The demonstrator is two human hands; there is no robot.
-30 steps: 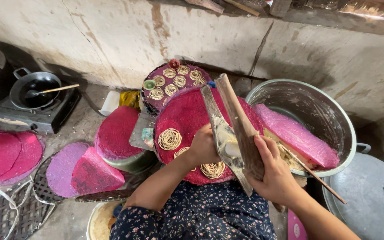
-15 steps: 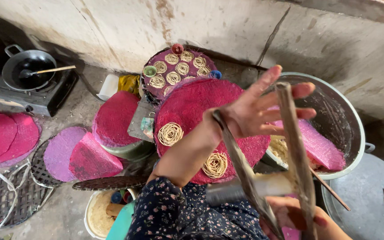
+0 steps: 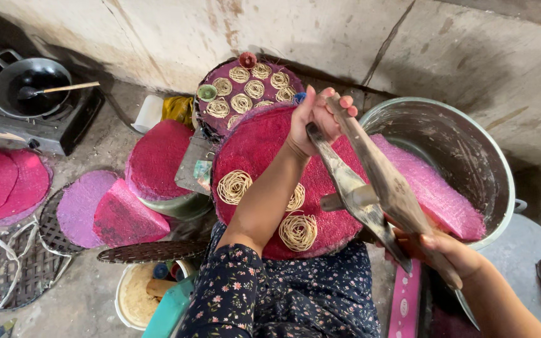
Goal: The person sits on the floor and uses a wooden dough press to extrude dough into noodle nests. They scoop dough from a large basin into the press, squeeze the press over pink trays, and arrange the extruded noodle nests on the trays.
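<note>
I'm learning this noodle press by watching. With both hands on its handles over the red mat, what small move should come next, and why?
Probably squeeze the two handles together. The left hand holds the upper ends and the right hand the lower ends of the press, which hangs above the red mat. Three noodle coils lie there, with bare mat beside them.

Below my left hand (image 3: 316, 119) the pink mat (image 3: 264, 150) lies open between noodle coils (image 3: 234, 186); right of it, the big pot (image 3: 464, 156) probably blocks passage.
</note>
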